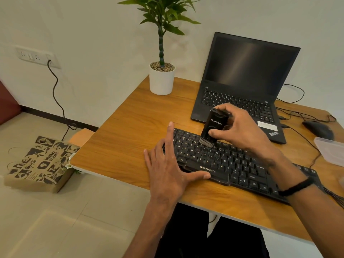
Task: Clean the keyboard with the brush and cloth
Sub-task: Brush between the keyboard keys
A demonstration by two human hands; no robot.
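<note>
right hand (240,127) grips brush (214,127) | bristles on keyboard (223,161) | left hand (167,164) flat at keyboard's end

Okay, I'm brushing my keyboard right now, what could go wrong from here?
The brush in your right hand could flick dust toward the open laptop just behind. The keyboard lies near the table edge, and your left hand only rests flat on its end, so hard strokes might shift it.
</note>
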